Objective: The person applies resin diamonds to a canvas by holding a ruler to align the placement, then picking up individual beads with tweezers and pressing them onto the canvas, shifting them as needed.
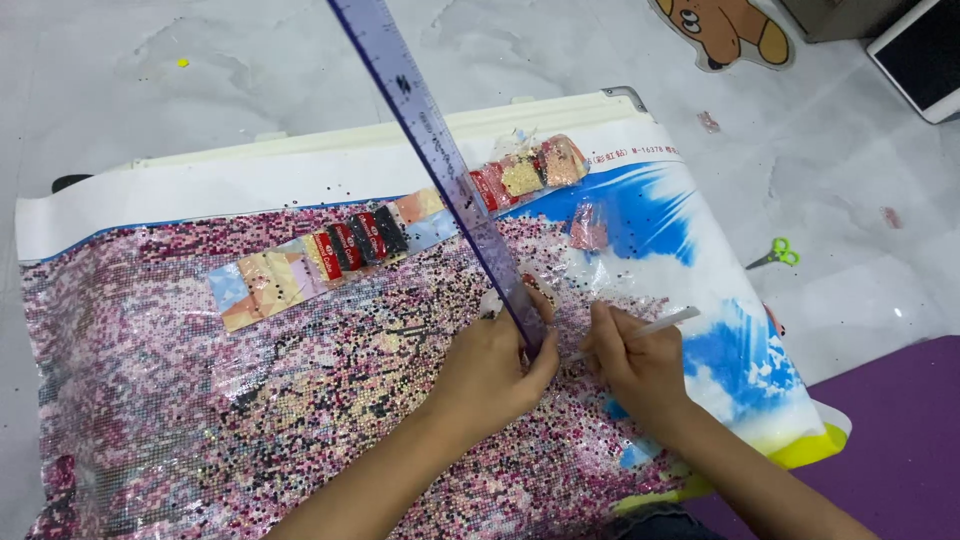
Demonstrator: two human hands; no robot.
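1. At the centre of the frame, the left hand (pixel 492 372) grips the lower end of a translucent purple ruler (pixel 432 150), fingers closed around its edge and pressing it onto the canvas (pixel 200 400).
2. From that grip the ruler runs diagonally to the upper middle of the frame, crossing the canvas's white top border.
3. Just right of centre, the right hand (pixel 632 362) is closed on a white applicator pen (pixel 662 323), its tip pointing down-left beside the ruler.
4. Beads cover most of the canvas, pink across the left half, blue and white printed areas at right.
5. A strip of small bead packets (pixel 330 255) lies across the upper canvas, passing under the ruler.
6. Small green scissors (pixel 778 253) lie on the floor at right, well apart from the hands.
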